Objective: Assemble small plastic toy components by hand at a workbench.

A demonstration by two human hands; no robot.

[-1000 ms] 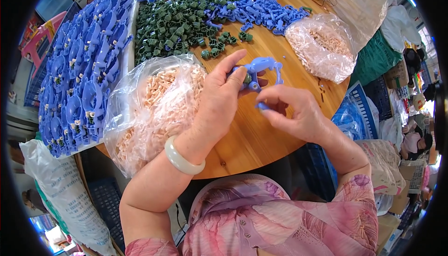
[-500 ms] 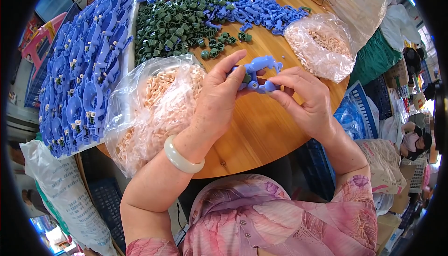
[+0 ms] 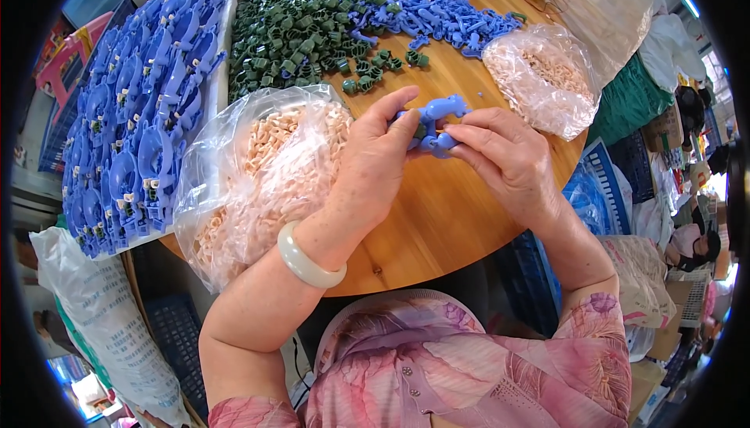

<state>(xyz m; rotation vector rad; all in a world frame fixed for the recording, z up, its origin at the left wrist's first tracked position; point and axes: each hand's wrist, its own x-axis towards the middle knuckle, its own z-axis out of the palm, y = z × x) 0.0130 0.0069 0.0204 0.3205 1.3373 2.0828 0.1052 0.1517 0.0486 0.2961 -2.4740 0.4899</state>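
Blue plastic part (image 3: 436,119) sits above the table (image 3: 437,217), pinched between our left hand (image 3: 373,164) and right hand (image 3: 506,156), both closed on it. We judge it light and stiff; grip its rounded body, not the thin tabs.

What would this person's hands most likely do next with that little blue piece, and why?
Probably press the parts together with the right hand. Both hands hold the blue plastic piece above the wooden table, the left hand steadying it, and something dark green, like the green caps piled behind, shows in it.
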